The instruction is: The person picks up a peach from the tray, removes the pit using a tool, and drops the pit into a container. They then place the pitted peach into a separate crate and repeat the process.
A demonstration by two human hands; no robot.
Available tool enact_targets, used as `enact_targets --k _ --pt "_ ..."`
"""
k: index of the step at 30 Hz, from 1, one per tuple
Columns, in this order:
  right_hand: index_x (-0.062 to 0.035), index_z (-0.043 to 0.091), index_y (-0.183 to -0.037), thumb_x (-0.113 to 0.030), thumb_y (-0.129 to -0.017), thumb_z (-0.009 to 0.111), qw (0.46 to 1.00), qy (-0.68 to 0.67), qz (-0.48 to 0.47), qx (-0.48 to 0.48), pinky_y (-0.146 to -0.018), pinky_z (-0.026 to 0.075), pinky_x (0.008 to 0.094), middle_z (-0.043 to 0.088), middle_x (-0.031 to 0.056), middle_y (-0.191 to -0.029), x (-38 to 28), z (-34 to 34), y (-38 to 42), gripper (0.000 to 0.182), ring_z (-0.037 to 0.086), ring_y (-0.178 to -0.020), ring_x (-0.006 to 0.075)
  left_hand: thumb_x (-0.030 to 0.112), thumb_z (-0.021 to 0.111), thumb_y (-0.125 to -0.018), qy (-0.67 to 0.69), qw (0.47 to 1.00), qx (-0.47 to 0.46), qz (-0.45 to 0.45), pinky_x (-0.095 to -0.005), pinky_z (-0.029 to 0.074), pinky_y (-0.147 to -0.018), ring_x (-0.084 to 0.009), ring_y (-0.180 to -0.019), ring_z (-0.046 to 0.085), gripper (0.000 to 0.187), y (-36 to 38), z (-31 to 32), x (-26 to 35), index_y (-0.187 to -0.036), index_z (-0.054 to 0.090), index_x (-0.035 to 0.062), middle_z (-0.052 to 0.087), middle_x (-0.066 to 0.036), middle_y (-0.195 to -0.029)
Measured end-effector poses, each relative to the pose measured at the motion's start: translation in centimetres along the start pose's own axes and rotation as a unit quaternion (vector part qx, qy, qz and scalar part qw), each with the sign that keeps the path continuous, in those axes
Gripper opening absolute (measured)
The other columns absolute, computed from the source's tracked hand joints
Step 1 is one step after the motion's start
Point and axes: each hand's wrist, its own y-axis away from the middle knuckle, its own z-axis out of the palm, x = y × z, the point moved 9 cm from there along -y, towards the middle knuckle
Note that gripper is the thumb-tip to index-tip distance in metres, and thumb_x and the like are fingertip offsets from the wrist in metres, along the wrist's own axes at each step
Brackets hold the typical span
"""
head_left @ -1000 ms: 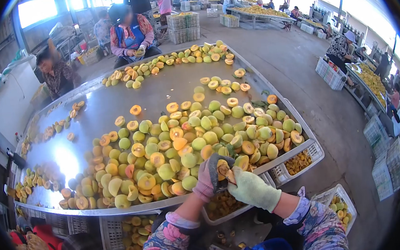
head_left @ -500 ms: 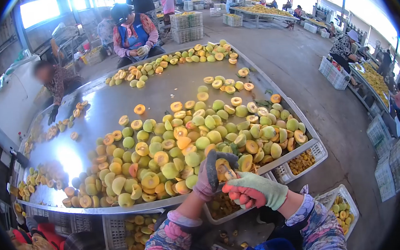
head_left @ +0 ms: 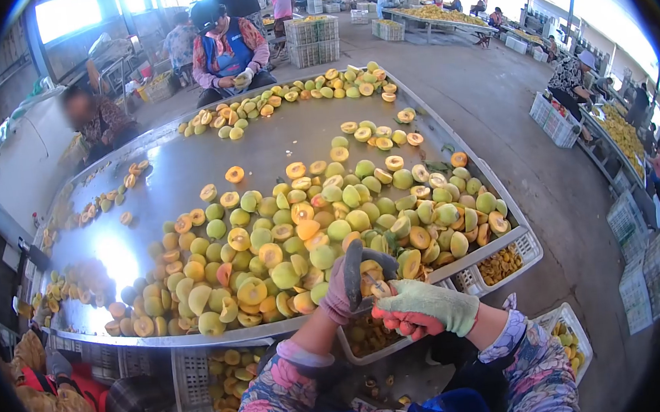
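My left hand (head_left: 340,289), in a pink and dark grey glove, is closed around a peach half (head_left: 369,272) with its orange cut face showing. My right hand (head_left: 429,307) wears a pale green glove with red fingers and grips a small tool (head_left: 381,288). The tool's tip is at the fruit; its exact shape is mostly hidden by my fingers. Both hands meet over the near edge of a metal table (head_left: 263,145), beside a large heap of green-yellow peaches (head_left: 285,273), many of them halved.
Below the table edge stand crates with cut fruit: a white crate (head_left: 536,245) at right, another crate (head_left: 193,387) at left. A person in a blue apron (head_left: 231,55) sits across the table, and others sit at left. Stacked crates (head_left: 312,41) stand behind.
The view has shifted slightly, so the table and fruit sit a little to the right. My hands keep their hold at the peach half. The left co-worker's dark-gloved hand has drawn back from the table.
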Motion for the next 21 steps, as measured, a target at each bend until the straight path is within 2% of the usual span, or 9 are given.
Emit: enact_targets --k 4,6,10,12,13,15,16,18,21 --pt "-0.0068 0.055 -0.111 -0.030 -0.100 0.058 0.997 -0.047 -0.027 -0.050 -0.041 0.031 0.0187 0.052 -0.0032 -0.081 0.5 -0.7 -0.7 0.026 0.043 -0.053 0.0028 0.023 0.080 -0.084 -0.021 0.999 0.046 0.005 -0.0361 0.059 -0.072 -0.0261 -0.081 0.071 0.070 0.6 0.1 0.1 -0.138 0.040 0.0034 0.071 -0.014 -0.100" --pt "-0.0058 0.053 -0.113 -0.025 -0.101 0.057 0.955 -0.215 0.022 -0.202 -0.038 0.028 0.0175 0.052 -0.0041 -0.080 1.9 0.8 -1.8 0.022 0.041 -0.051 0.0013 0.021 0.079 -0.085 -0.107 0.994 -0.002 -0.039 -0.0358 0.059 -0.073 -0.0258 -0.082 0.071 0.076 0.8 0.5 -0.6 -0.145 0.036 0.0046 0.071 -0.014 -0.100" --pt "-0.0049 0.052 -0.114 -0.020 -0.102 0.055 0.917 -0.299 0.002 -0.263 -0.036 0.024 0.0166 0.051 -0.0049 -0.079 1.3 2.2 -1.4 0.020 0.039 -0.050 0.0000 0.026 0.078 -0.087 -0.020 0.995 0.034 -0.096 -0.0356 0.059 -0.073 -0.0254 -0.083 0.071 0.064 1.8 -0.1 -2.7 -0.137 0.048 0.0015 0.071 -0.014 -0.100" --pt "-0.0061 0.054 -0.112 -0.025 -0.102 0.056 0.979 -0.154 0.025 -0.129 -0.037 0.027 0.0170 0.052 -0.0041 -0.079 1.6 0.6 -1.0 0.022 0.040 -0.050 0.0009 0.030 0.070 -0.094 0.042 0.996 -0.003 -0.081 -0.0357 0.059 -0.073 -0.0255 -0.080 0.071 0.052 -0.1 0.3 -0.2 -0.132 0.050 0.0007 0.072 -0.013 -0.097" --pt "-0.0061 0.054 -0.112 -0.025 -0.102 0.056 0.979 -0.155 0.026 -0.129 -0.037 0.027 0.0170 0.052 -0.0041 -0.079 1.3 0.8 -0.6 0.022 0.040 -0.050 0.0009 0.030 0.070 -0.094 0.043 0.996 -0.003 -0.082 -0.0357 0.059 -0.073 -0.0255 -0.080 0.071 0.052 -0.1 0.3 -0.3 -0.132 0.050 0.0007 0.072 -0.013 -0.097" --pt "-0.0073 0.055 -0.106 -0.031 -0.099 0.057 0.998 -0.027 -0.012 -0.057 -0.039 0.031 0.0188 0.052 -0.0032 -0.077 0.5 -0.3 -0.1 0.025 0.041 -0.049 0.0030 0.030 0.066 -0.096 0.015 0.999 -0.026 -0.029 -0.0382 0.059 -0.073 -0.0267 -0.078 0.072 0.071 0.0 0.8 0.5 -0.151 0.026 0.0095 0.072 -0.013 -0.097" --pt "-0.0073 0.055 -0.106 -0.031 -0.099 0.057 0.998 -0.027 -0.011 -0.056 -0.039 0.031 0.0188 0.052 -0.0032 -0.077 0.2 -0.2 0.1 0.025 0.041 -0.049 0.0030 0.030 0.066 -0.096 0.016 0.999 -0.026 -0.028 -0.0382 0.059 -0.073 -0.0267 -0.078 0.072 0.071 0.1 0.8 0.1 -0.151 0.026 0.0095 0.072 -0.013 -0.097" --pt "-0.0081 0.055 -0.100 -0.031 -0.093 0.059 0.999 0.049 0.000 0.004 -0.041 0.038 0.0218 0.054 -0.0017 -0.076 -0.1 -0.8 0.1 0.024 0.046 -0.049 0.0056 0.015 0.080 -0.084 -0.029 0.999 -0.019 -0.017 -0.0374 0.059 -0.076 -0.0231 -0.081 0.072 0.105 0.5 0.8 -0.7 -0.157 0.005 0.0141 0.072 -0.012 -0.099" --pt "-0.0080 0.054 -0.097 -0.029 -0.090 0.057 0.985 0.162 -0.040 0.038 -0.044 0.043 0.0244 0.055 0.0000 -0.073 -1.4 -0.9 0.4 0.023 0.050 -0.050 0.0072 0.018 0.083 -0.081 -0.041 0.999 -0.018 -0.007 -0.0373 0.058 -0.077 -0.0244 -0.082 0.073 0.104 0.8 0.8 -1.5 -0.157 0.012 0.0126 0.072 -0.012 -0.099"
